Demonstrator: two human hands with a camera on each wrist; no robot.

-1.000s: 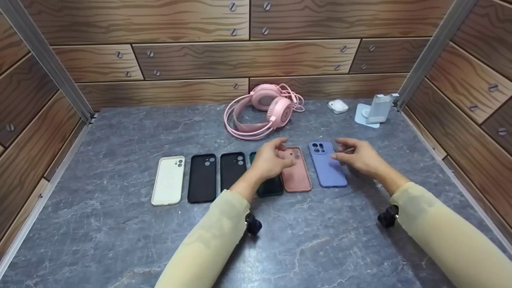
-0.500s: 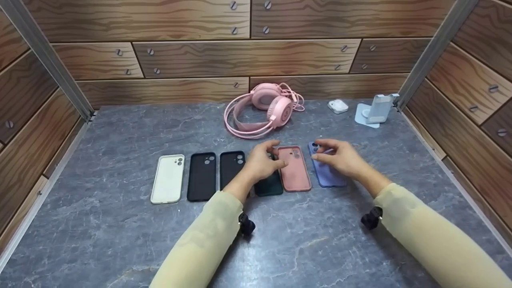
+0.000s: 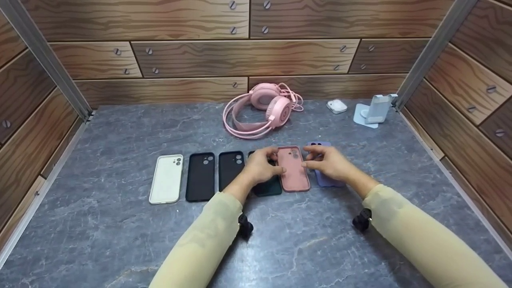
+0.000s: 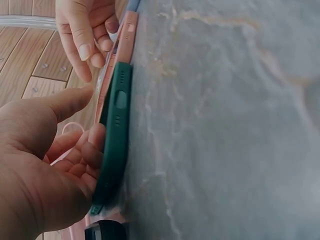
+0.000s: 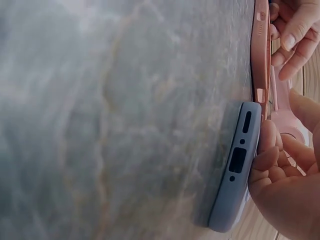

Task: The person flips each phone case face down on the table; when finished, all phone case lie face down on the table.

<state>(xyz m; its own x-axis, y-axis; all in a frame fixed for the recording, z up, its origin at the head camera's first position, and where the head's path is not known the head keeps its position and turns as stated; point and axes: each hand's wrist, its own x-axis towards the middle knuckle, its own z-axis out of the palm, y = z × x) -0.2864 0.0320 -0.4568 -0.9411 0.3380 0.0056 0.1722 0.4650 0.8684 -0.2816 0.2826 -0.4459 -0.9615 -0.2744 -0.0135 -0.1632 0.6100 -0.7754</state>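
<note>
Phone cases lie in a row, back side up. My left hand (image 3: pixel 258 166) hovers over the dark green phone case (image 3: pixel 269 189), its thumb by the left edge of the pink phone case (image 3: pixel 294 172). Across the pink case's right edge reaches my right hand (image 3: pixel 330 163), above the purple phone case (image 3: pixel 329 182), which it partly hides. Both hands have thumb and fingers apart, with nothing held between them. In the left wrist view, the fingers are beside the green case (image 4: pixel 117 110); in the right wrist view, they are beside the purple case (image 5: pixel 235 170). Contact is unclear.
Leftward in the row lie a black phone case (image 3: pixel 228 172), another black phone case (image 3: pixel 201 178) and a white phone case (image 3: pixel 167 180). Behind are pink headphones (image 3: pixel 278 112), a small white case (image 3: pixel 337 106) and a light blue stand (image 3: pixel 378 110). Wood-patterned walls enclose the table.
My right hand has moved left from the purple case's right side to the pink case's right edge. My left hand has shifted slightly left and down, off the pink case. The cases stay in place.
</note>
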